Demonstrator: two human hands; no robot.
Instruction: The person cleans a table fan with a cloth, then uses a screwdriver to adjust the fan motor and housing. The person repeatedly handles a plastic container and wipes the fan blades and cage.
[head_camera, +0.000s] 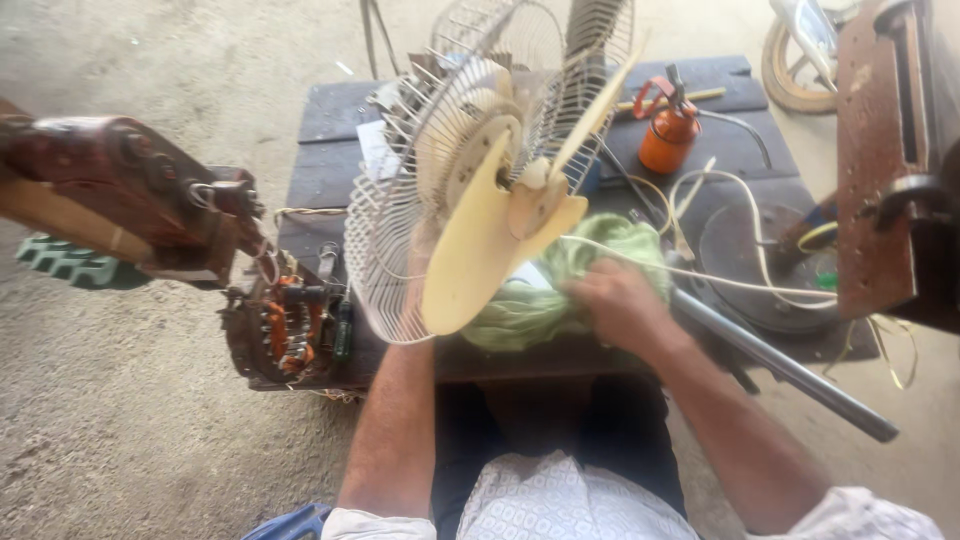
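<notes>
Fan: a cream-bladed fan stands near the front edge of the dark surface, blades bare, with the rear wire guard behind them.
Green cloth: a bunched pale-green cloth lies at the front edge, just right of the blades and under the hub.
Right hand: the right hand presses down on the cloth, fingers curled together into its folds.
Left hand: the left hand reaches up behind the lowest blade and the guard (mostly hidden, so I cannot tell whether its fingers grip anything).
Step in hand: judging by the pose, wiping or cleaning the fan while it is steadied.
Next move calls for: a firm hold on the guard, and care that the cloth does not snag the white cable.
Around: an orange oil can toward the back right corner, a wound motor stator at the front left corner, a grey metal tube off the right edge.
</notes>
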